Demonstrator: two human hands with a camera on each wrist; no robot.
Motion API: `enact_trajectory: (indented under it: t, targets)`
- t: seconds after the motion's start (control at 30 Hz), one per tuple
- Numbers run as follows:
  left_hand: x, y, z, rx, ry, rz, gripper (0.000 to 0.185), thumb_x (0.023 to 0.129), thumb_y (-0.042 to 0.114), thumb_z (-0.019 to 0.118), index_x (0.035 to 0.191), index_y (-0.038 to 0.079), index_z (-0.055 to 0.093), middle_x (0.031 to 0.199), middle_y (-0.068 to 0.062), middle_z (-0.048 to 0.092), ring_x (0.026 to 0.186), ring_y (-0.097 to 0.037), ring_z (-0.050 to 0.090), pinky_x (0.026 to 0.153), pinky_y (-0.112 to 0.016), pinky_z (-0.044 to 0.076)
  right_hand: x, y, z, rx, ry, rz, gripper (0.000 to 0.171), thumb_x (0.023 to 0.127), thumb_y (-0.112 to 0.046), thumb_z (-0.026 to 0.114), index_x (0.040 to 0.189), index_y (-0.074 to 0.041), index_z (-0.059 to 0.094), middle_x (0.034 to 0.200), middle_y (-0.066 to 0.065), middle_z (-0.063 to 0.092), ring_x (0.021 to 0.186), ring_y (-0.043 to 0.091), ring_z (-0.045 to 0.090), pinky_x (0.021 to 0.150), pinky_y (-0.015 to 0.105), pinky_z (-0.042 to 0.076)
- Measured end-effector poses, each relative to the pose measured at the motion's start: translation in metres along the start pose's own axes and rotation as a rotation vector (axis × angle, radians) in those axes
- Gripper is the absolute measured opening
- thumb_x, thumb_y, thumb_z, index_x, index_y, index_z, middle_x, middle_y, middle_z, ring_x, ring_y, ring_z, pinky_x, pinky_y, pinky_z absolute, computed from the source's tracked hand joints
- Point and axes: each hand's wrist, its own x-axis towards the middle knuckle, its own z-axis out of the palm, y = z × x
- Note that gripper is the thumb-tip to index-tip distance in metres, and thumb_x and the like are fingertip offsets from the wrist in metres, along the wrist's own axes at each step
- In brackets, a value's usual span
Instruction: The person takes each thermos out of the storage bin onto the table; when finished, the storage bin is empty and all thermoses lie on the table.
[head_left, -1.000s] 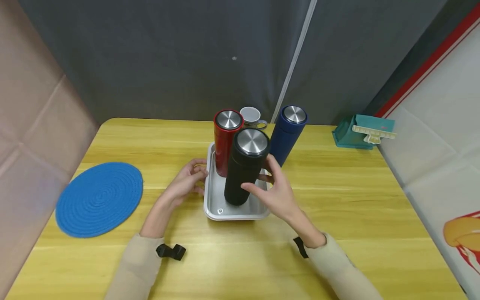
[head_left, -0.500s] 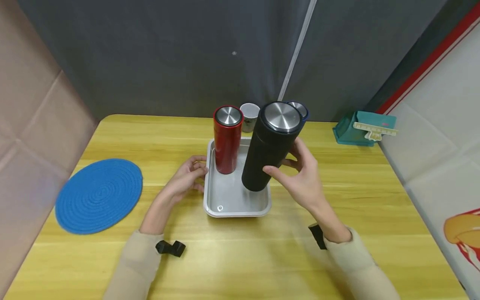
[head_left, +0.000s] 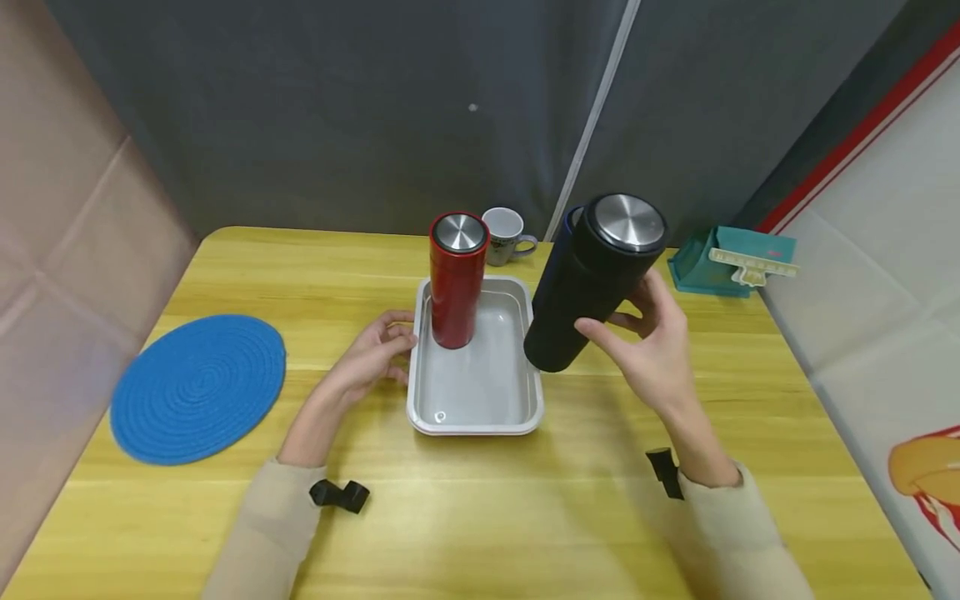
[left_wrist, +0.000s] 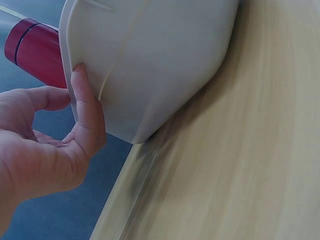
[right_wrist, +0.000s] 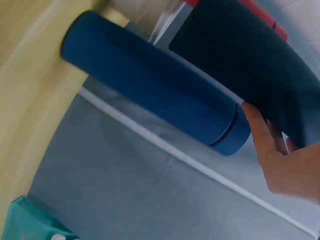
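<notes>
My right hand [head_left: 656,350] holds a black thermos bottle [head_left: 573,292] with a steel-topped lid, thumb in front and fingers behind. The bottle leans with its top to the right, its base by the tray's right rim. My left hand [head_left: 375,358] grips the left rim of the grey-white tray [head_left: 472,400]; in the left wrist view its fingers lie on both sides of the tray's edge [left_wrist: 150,65]. A red thermos bottle [head_left: 456,292] stands upright in the tray's left rear. A blue thermos bottle [right_wrist: 155,82] stands on the table, mostly hidden behind the black one in the head view.
Behind the tray stands a patterned mug [head_left: 504,235]. A round blue woven placemat [head_left: 202,387] lies at the left of the wooden table [head_left: 480,517]. Toward the back right is a teal holder [head_left: 708,265] with a cream clip [head_left: 752,267]. A grey curtain [head_left: 360,117] hangs behind.
My right hand has carried the black bottle up and rightward, from inside the tray to past its right rim. My left hand stays at the tray's left rim; the tray and red bottle hold their place.
</notes>
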Motion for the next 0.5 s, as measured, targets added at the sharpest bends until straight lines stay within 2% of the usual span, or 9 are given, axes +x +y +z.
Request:
enact_trajectory:
  t: [0.33, 0.5]
  targets:
    - [0.001, -0.002, 0.001, -0.004, -0.003, -0.006, 0.048, 0.096, 0.004, 0.048, 0.139, -0.003, 0.027, 0.119, -0.028, 0.048, 0.081, -0.021, 0.057, 0.052, -0.027, 0.055, -0.005, 0.025, -0.026, 0.042, 0.11, 0.027, 0.065, 0.072, 0.014, 0.075, 0.131, -0.006, 0.055, 0.114, 0.009, 0.06, 0.098, 0.021, 0.059, 0.075, 0.017, 0.055]
    - [0.001, -0.003, -0.001, -0.007, 0.001, -0.004, 0.049, 0.096, 0.003, 0.048, 0.14, -0.003, 0.027, 0.117, -0.027, 0.048, 0.081, -0.021, 0.057, 0.052, -0.028, 0.055, -0.007, 0.042, -0.036, 0.061, 0.132, 0.06, 0.065, 0.074, 0.014, 0.074, 0.132, -0.006, 0.053, 0.116, 0.009, 0.058, 0.1, 0.022, 0.058, 0.074, 0.018, 0.055]
